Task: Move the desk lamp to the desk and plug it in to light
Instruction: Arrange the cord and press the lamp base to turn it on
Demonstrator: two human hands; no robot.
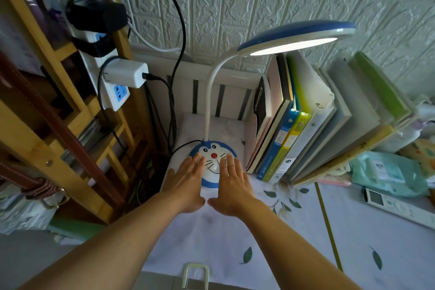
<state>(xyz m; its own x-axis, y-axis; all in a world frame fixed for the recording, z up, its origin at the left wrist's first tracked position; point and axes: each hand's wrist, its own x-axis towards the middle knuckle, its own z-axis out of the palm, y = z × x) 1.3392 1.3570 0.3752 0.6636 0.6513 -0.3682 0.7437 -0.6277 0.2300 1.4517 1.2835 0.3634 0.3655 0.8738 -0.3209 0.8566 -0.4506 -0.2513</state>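
My left hand point(186, 183) and right hand point(231, 186) lie flat, fingers point(200, 160) straight, holding nothing, covering the near part of the desk lamp point(213, 153) base at frame centre on the bench point(235, 242). Its lit head sits upper right. Its black cord point(181, 148) runs left behind the bench edge, the end hidden. The power strip point(117, 92) hangs at left.

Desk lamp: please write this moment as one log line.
desk lamp: on desk, lit | left hand: flat on base | right hand: flat on base | cord: leads to power strip
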